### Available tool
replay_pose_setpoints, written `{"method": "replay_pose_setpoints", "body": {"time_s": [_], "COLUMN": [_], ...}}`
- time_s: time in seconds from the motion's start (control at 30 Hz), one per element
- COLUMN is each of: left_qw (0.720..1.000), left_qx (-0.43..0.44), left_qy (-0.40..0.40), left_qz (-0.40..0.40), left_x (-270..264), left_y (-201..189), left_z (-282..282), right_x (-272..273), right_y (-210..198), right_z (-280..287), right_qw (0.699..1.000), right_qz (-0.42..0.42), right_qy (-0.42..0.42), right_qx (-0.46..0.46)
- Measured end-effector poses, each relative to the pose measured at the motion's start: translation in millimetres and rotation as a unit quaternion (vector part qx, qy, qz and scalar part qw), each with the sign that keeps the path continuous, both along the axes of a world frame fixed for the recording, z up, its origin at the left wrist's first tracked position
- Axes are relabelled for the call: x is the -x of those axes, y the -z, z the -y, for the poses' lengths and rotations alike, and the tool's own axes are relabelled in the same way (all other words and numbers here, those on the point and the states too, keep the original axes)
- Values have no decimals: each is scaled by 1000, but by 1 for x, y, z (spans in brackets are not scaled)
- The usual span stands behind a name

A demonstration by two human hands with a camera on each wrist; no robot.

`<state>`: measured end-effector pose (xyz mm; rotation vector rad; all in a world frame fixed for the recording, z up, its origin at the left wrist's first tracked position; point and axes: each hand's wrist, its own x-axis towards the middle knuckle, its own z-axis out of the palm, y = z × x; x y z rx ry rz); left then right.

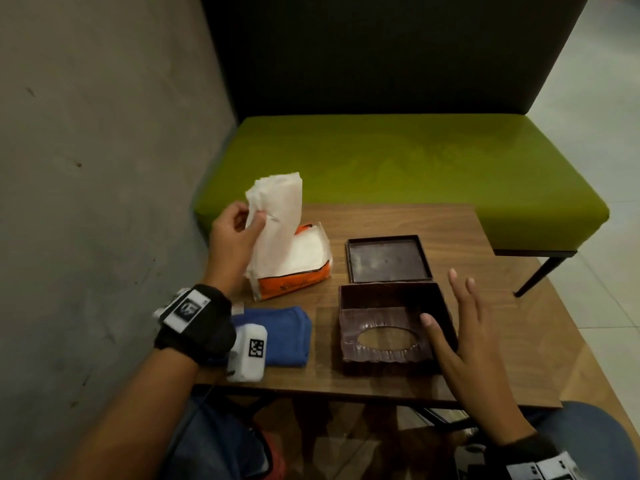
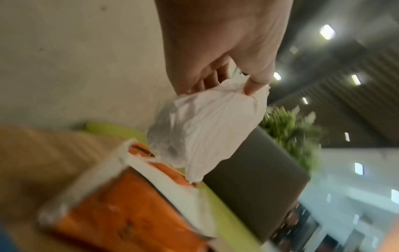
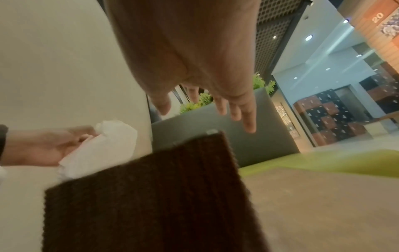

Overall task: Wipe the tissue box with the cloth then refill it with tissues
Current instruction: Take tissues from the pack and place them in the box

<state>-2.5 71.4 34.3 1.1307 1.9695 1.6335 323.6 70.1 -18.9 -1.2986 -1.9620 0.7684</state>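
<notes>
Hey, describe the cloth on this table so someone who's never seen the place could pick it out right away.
Start at the wooden table in front of the green bench. At its near left corner, just nearer than the orange tissue pack, lies the cloth, left of the dark brown tissue box. It is the only blue thing there, soft and folded, lying flat.
</notes>
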Motion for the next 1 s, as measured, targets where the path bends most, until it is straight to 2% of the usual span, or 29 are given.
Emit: {"method": "replay_pose_setpoints", "body": {"time_s": [0.07,0.13,0.23,0.3,0.37,0.43,0.53,0.63,0.7,0.83,1.0], "left_qw": [977,930,869,848,846,848,875,896,919,954,953], "left_qx": [-48,-62,5,49,82,89,76,72,68,90,120], "left_qy": [56,113,114,117,118,112,112,111,101,100,140], "left_qz": [201,345,482,514,514,510,464,424,376,267,239], "left_x": [-12,-29,-62,-83,-100,-112,-124,-130,-134,-148,-150], "left_y": [-7,-6,0,3,1,-1,-5,-9,-7,-5,-10], "left_z": [19,37,61,74,84,93,100,106,107,107,105], "right_x": [10,22,44,58,69,76,79,73,71,75,64], "right_y": [-20,-39,-57,-66,-67,-65,-58,-59,-64,-66,-66], "right_z": [8,18,32,38,42,48,59,64,67,73,66], "right_qw": [999,994,977,954,915,887,873,843,842,871,874], "right_qz": [-47,-107,-176,-191,-233,-271,-290,-335,-337,-299,-289], "right_qy": [-2,-29,-71,-98,-125,-120,-78,-83,-96,-94,-68], "right_qx": [-23,-2,99,209,303,355,384,412,411,378,385]}}
